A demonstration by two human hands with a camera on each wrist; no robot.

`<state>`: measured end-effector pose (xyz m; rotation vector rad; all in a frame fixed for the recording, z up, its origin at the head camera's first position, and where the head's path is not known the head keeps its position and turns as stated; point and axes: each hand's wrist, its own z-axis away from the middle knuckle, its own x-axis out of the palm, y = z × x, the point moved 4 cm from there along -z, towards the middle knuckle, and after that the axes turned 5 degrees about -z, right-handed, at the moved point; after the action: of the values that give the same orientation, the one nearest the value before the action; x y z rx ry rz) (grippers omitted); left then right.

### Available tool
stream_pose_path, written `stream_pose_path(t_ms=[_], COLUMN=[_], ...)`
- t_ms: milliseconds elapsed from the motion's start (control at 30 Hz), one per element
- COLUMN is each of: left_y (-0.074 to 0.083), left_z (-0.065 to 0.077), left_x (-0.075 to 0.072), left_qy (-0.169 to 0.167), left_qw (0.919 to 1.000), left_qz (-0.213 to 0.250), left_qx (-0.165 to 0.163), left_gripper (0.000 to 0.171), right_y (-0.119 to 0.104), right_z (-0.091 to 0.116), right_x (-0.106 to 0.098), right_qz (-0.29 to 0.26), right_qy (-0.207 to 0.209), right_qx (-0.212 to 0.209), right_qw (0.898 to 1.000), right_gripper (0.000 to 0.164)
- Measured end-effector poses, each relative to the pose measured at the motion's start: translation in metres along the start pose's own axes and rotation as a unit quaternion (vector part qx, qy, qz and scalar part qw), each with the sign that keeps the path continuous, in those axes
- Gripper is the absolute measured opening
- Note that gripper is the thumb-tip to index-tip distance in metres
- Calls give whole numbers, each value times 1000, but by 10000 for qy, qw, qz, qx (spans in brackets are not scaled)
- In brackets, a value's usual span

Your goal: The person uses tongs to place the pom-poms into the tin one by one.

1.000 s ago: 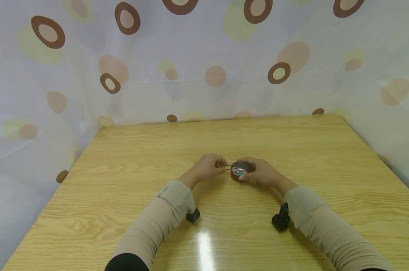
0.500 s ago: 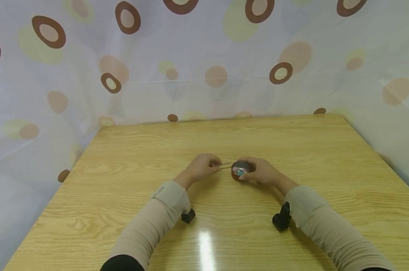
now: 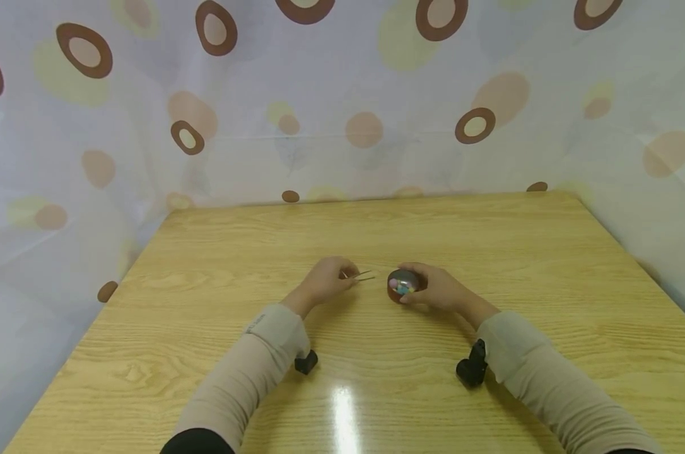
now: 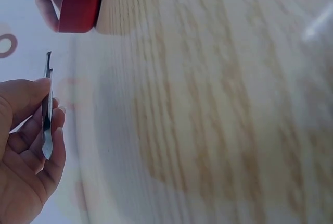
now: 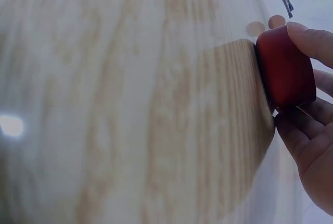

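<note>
A pair of metal tweezers (image 4: 47, 114) is pinched between the thumb and fingers of my left hand (image 3: 327, 280). Their two tips point right and stand apart, with nothing visible between them. Just right of the tips, a small round red tin (image 5: 285, 69) rests on the table. In the head view the tin's grey inside and several small pink, teal and yellow pieces (image 3: 402, 289) show; their kind is too small to tell. My right hand (image 3: 438, 289) grips the tin from the right, thumb on the near side and fingers round the far side.
The wood-grain table (image 3: 251, 246) stretches around both hands. A white curtain (image 3: 320, 157) with brown and beige spots hangs along its back and sides. Small black wrist devices (image 3: 471, 367) sit under both beige sleeves (image 3: 524, 353).
My left hand has drawn back leftward, bringing the tweezers from the tin's rim to a short distance away. The right hand and the tin have stayed in place.
</note>
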<state>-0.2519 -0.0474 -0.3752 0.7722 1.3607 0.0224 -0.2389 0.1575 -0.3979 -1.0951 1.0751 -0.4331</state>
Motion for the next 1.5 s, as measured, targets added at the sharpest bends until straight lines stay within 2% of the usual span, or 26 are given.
stream_pose_path(t_ms=[333, 733, 1000, 1500], left_y=[-12, -24, -26, -26], left_z=[4, 5, 5, 10], left_x=[-2, 3, 4, 4], left_qy=[58, 70, 147, 61], left_qw=[9995, 9984, 9979, 9971], left_qz=[54, -27, -143, -303], left_qx=[-299, -555, -612, -694], left_gripper=[18, 19, 17, 15], right_y=[3, 8, 10, 14], right_z=[3, 7, 9, 15], right_x=[-6, -12, -18, -38], right_qz=[179, -15, 26, 396], right_qy=[122, 148, 263, 468], right_qx=[-19, -94, -6, 197], right_qw=[9998, 9998, 9997, 9979], right_gripper=[78, 76, 70, 61])
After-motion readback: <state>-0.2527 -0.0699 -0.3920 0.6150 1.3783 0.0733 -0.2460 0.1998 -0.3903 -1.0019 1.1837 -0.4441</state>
